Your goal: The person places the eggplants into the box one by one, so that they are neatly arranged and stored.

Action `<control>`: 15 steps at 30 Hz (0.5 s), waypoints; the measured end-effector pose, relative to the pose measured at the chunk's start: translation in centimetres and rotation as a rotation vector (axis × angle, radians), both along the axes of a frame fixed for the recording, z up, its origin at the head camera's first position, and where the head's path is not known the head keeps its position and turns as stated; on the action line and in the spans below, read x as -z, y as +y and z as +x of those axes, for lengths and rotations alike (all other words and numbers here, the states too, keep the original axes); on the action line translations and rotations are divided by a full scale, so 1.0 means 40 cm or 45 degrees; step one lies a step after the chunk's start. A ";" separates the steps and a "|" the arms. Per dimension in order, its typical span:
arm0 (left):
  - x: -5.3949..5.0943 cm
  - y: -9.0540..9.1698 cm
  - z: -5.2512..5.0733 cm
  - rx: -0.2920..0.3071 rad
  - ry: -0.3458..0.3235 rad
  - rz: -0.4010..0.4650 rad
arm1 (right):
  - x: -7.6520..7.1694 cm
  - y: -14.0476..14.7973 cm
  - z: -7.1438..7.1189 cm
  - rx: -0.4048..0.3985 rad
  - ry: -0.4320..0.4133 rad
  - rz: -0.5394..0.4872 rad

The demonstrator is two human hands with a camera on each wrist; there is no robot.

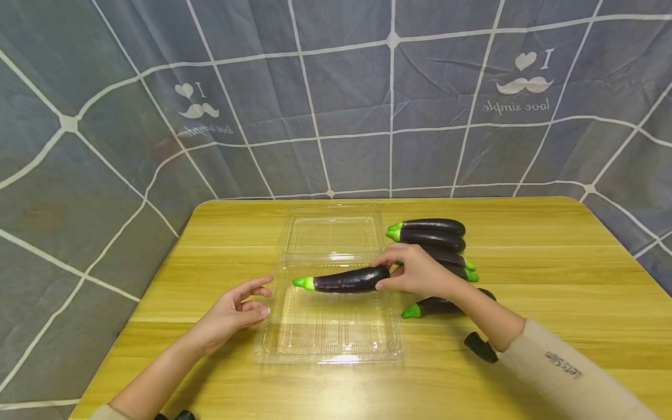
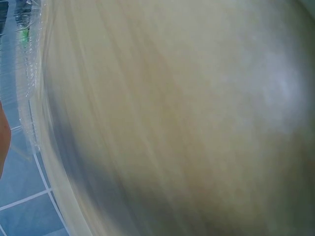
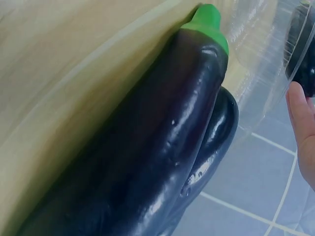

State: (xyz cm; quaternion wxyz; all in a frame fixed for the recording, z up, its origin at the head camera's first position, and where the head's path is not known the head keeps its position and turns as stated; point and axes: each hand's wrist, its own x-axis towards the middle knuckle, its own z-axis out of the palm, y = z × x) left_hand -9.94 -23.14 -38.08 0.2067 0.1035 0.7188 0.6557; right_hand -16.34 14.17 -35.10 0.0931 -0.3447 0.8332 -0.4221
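My right hand (image 1: 415, 271) pinches a dark purple eggplant (image 1: 346, 281) by its blunt end, its green stem pointing left. The eggplant is above the base of a clear plastic clamshell box (image 1: 336, 357), whose lid (image 1: 333, 236) lies open toward the back. Beside the box's left edge is my left hand (image 1: 231, 315), fingers loosely bent and holding nothing. In the right wrist view the held eggplant (image 3: 300, 49) and fingertips of the right hand (image 3: 302, 128) show at the right edge. The left wrist view has only a sliver of the hand (image 2: 4, 137).
Two eggplants (image 1: 431, 239) lie side by side at the back right. Others (image 1: 446, 256) are partly hidden behind the right hand, stems to the right. One more eggplant (image 1: 436, 305) lies under the right forearm. A patterned grey curtain (image 1: 346, 105) hangs behind the wooden table (image 1: 551, 262).
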 end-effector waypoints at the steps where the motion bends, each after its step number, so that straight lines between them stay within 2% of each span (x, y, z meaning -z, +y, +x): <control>1: 0.000 0.000 0.000 0.001 0.000 0.001 | 0.000 -0.002 0.000 -0.002 -0.002 -0.002; 15: -0.001 0.002 0.000 -0.016 -0.018 0.021 | 0.005 -0.032 0.008 0.018 0.048 0.021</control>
